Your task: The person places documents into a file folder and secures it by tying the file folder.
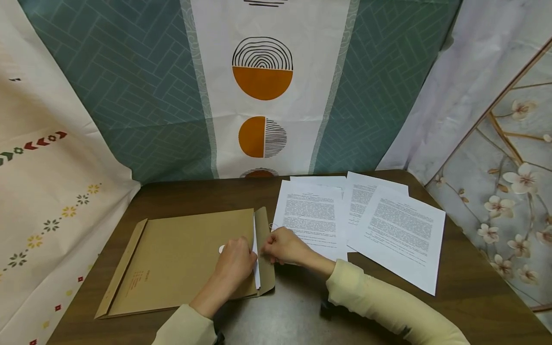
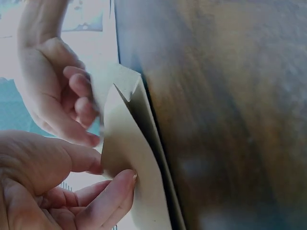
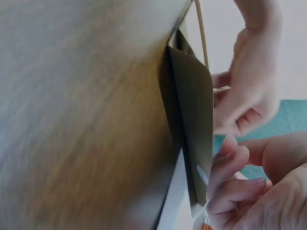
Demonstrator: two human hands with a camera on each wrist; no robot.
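A large brown paper envelope (image 1: 194, 258) lies on the table, its opening facing right with a strip of white paper (image 1: 257, 275) showing inside. My left hand (image 1: 236, 261) pinches the front panel at the opening edge, thumb on one side and fingers on the other in the left wrist view. A white round disc (image 1: 221, 249) shows beside that hand. My right hand (image 1: 286, 247) has curled fingers at the raised flap (image 1: 266, 273); its fingertips lie along the flap's edge in the right wrist view. A thin pale string (image 1: 272, 225) loops beside the right hand.
Several printed sheets (image 1: 398, 227) overlap at the right of the dark wooden table (image 1: 207, 191), the nearest (image 1: 310, 215) reaching the right hand. Patterned cloth (image 1: 263, 110) hangs behind the table and at both sides. Red print (image 1: 137, 282) marks the envelope's lower left.
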